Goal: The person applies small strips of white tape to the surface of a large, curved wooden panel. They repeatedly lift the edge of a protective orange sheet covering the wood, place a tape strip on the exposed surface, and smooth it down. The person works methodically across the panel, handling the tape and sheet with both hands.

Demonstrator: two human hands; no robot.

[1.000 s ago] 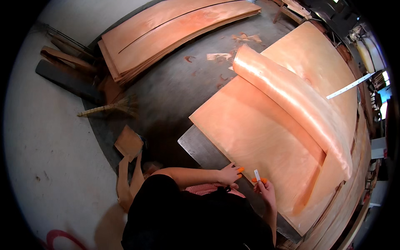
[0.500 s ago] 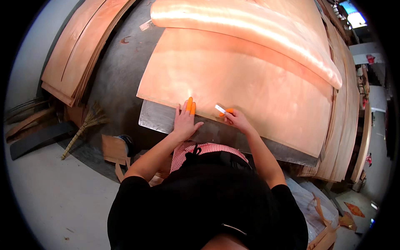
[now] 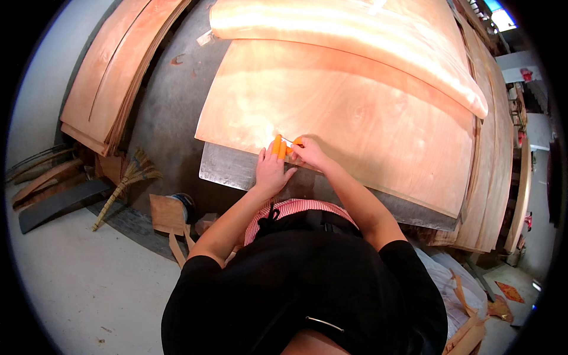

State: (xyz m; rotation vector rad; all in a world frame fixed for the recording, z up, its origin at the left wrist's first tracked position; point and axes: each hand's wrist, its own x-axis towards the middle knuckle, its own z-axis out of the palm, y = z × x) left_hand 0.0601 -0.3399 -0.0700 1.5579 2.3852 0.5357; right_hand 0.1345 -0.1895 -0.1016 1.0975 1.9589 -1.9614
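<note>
First, along the left of the frame, a dark curved board point(image 3: 65, 207) lies beside a straw broom point(image 3: 121, 184) that leans at a slant. Above them, in the upper left, sits a stack of long wood sheets point(image 3: 109, 77), the top one split by a narrow dark line. A little further right, below the broom's level, a brown flat piece point(image 3: 167, 214) stands against a dark round container point(image 3: 186, 205).

Next comes the bare grey edge of the table point(image 3: 223, 167), showing beneath a broad, pale wood sheet point(image 3: 349, 100) that fills much of the upper centre. The left hand point(image 3: 272, 176) rests over the sheet's near edge, fingers stretched out and side by side, thumb spread away; two wear orange covers point(image 3: 276, 147). Just beside these fingertips, at the centre of the frame, is a slim tool point(image 3: 287, 140), mostly hidden. The right hand point(image 3: 312, 155) pinches it with bent fingers, which also show orange.

Beyond the hands, a large, shiny curled sheet point(image 3: 355, 38) spans the top of the frame toward the upper right. At right, more long sheets point(image 3: 494, 148) run alongside the table, and clear plastic point(image 3: 441, 278) with brown scraps point(image 3: 467, 334) lies at lower right.
</note>
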